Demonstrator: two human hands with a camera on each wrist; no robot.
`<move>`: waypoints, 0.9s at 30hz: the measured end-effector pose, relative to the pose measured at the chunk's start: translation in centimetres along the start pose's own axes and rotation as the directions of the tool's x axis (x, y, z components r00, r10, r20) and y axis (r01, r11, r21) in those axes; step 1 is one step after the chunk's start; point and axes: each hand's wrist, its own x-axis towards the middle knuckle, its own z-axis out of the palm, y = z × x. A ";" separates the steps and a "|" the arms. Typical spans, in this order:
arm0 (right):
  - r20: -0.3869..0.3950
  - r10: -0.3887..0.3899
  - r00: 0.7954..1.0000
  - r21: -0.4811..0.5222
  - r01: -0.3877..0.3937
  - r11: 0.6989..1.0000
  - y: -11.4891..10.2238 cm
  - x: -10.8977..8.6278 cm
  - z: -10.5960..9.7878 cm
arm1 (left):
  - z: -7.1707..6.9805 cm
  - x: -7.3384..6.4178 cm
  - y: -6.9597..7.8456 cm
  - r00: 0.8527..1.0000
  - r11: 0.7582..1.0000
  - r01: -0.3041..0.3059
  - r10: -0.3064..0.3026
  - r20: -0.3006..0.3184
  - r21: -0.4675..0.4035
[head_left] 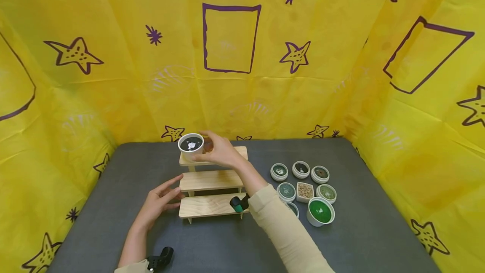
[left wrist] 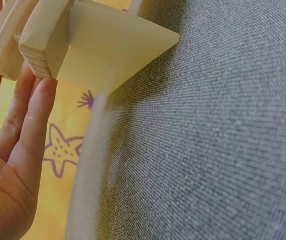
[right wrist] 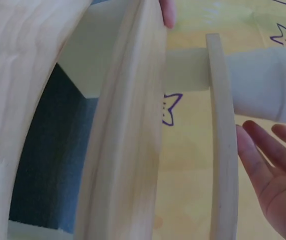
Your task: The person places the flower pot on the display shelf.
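My right hand (head_left: pixel 219 151) holds a white cup (head_left: pixel 186 155) filled with something dark and glossy, thumb in front and a finger behind its rim. In the right wrist view the cup (right wrist: pixel 260 85) stands upright against the top board (right wrist: pixel 223 140) of a three-tier wooden stand, toward its left end. Several lower fingers (right wrist: pixel 268 155) of that hand lie just beside the cup. With fingers fairly straight, my left hand (head_left: pixel 153 205) touches the left ends of the stand's boards, near the middle board (head_left: pixel 212 180) and the bottom board (head_left: pixel 206 205). Its fingertips (left wrist: pixel 45 90) meet a board end in the left wrist view.
Right of the stand sit several small round white pots, among them a dark one (head_left: pixel 301 169) and a grey-green one (head_left: pixel 286 191). Among them are a square dish of beige bits (head_left: pixel 305 191) and a taller cup of green (head_left: pixel 320 212). Yellow patterned cloth (head_left: pixel 227 104) surrounds the grey table (head_left: pixel 212 247).
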 end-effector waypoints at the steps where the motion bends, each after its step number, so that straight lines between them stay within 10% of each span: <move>1: 0.000 -0.001 1.000 0.005 0.001 1.000 0.1 -0.2 -0.1 | 0.0 0.0 0.1 1.000 1.000 -0.001 0.001 -0.001 -0.001; 27: -0.198 -0.070 0.978 0.160 0.103 0.982 4.7 -7.4 -6.7 | -0.1 -0.3 0.1 1.000 1.000 0.000 0.000 -0.008 -0.005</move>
